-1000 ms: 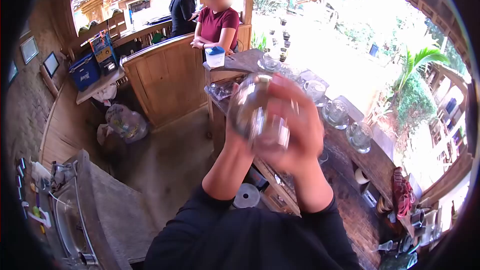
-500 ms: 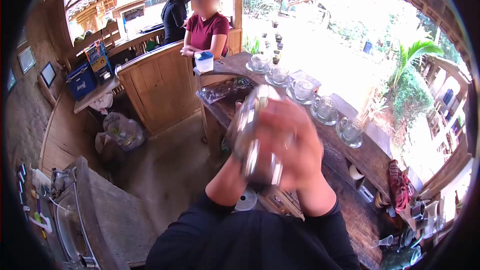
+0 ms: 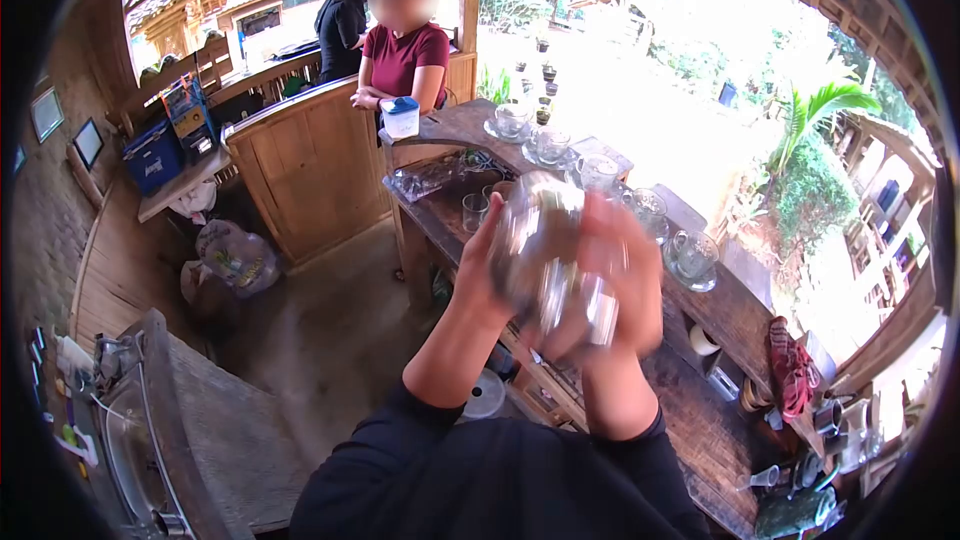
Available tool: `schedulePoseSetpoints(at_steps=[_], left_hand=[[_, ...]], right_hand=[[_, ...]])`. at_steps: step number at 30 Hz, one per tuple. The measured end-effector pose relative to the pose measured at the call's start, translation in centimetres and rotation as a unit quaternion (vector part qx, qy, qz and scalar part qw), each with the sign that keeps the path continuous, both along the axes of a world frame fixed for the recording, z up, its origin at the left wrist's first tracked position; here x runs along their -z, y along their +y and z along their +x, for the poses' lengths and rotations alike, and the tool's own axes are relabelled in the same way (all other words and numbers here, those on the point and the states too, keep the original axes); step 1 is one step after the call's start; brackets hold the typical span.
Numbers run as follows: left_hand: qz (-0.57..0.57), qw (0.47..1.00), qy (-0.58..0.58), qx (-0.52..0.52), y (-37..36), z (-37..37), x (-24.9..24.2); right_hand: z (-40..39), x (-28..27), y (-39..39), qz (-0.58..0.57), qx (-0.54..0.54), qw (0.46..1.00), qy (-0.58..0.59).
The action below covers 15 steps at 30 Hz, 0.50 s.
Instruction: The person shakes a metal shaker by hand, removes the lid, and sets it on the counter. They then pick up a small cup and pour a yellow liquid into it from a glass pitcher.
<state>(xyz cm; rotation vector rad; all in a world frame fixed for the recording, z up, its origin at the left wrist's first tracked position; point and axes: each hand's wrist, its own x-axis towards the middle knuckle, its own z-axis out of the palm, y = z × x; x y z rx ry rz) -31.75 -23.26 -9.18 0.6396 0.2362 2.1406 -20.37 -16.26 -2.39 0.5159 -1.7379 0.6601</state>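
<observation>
A shiny metal cocktail shaker (image 3: 540, 245), smeared by motion, is tilted in front of my chest between both hands. My left hand (image 3: 483, 258) wraps its left side, and my right hand (image 3: 630, 280) grips it from the right. Some fingers are blurred or hidden behind the metal. Beyond it, several clear glass cups on saucers stand in a row along the wooden counter, among them a near cup (image 3: 692, 256) and a far cup (image 3: 513, 118). A small drinking glass (image 3: 475, 210) sits on the lower shelf by my left hand.
A person in a maroon shirt (image 3: 405, 65) stands behind the counter's far end, near a blue-lidded tub (image 3: 401, 118). Another person in black (image 3: 342, 30) is farther back. Red cloth (image 3: 790, 370) lies at right. A wooden bench (image 3: 215, 425) stands at lower left.
The shaker and both hands have moved slightly right and the shaker's tilt has changed. Both hands still hold it. The view has shifted a little.
</observation>
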Motion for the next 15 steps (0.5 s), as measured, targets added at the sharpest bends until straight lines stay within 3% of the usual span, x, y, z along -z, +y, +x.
schedulePoseSetpoints(at_steps=[1, 3, 5, 7, 8, 9, 11, 12, 13, 14, 15], left_hand=[[0.074, 0.987, -0.070, 0.124, -0.5, 0.0, -0.1], [0.232, 0.954, 0.034, 0.187, -0.6, 1.6, -2.3], [0.223, 0.960, 0.092, 0.145, -0.3, 0.8, -1.6], [0.167, 0.967, -0.106, 0.158, 0.6, -0.5, 0.9], [0.166, 0.968, -0.106, 0.156, 1.1, -1.2, 1.9], [0.091, 0.980, -0.139, 0.108, 1.6, -2.0, 2.9], [-0.061, 0.977, -0.205, 0.012, 1.8, -2.2, 2.8], [-0.011, 0.990, -0.137, -0.014, 1.6, -1.7, 2.7], [0.108, 0.985, -0.121, 0.062, 1.3, -1.2, 1.3], [0.109, 0.985, -0.115, 0.070, 0.3, -0.5, 0.2], [0.145, 0.976, -0.104, 0.126, -1.1, 0.2, -0.8]], right_hand=[[1.7, -0.4, -0.4, 0.097, -0.028, 0.994, -0.032], [0.9, 0.1, -0.2, 0.081, -0.028, 0.996, -0.020], [-0.6, 1.4, -0.1, 0.050, -0.029, 0.998, 0.004], [-2.3, 2.6, -0.2, 0.020, -0.033, 0.999, 0.029], [-4.3, 2.8, 0.1, -0.022, 0.009, 1.000, 0.018], [-6.1, 2.7, 0.4, -0.065, 0.053, 0.996, 0.007], [-6.3, 2.1, 0.7, -0.220, 0.019, 0.970, -0.098], [-5.3, 1.4, 0.9, -0.125, 0.035, 0.991, -0.035], [-3.7, 0.4, -0.1, -0.047, 0.053, 0.997, 0.018], [-1.8, -0.6, -1.5, 0.030, 0.058, 0.996, 0.066], [0.4, -1.9, -2.3, 0.076, -0.030, 0.996, 0.029]])
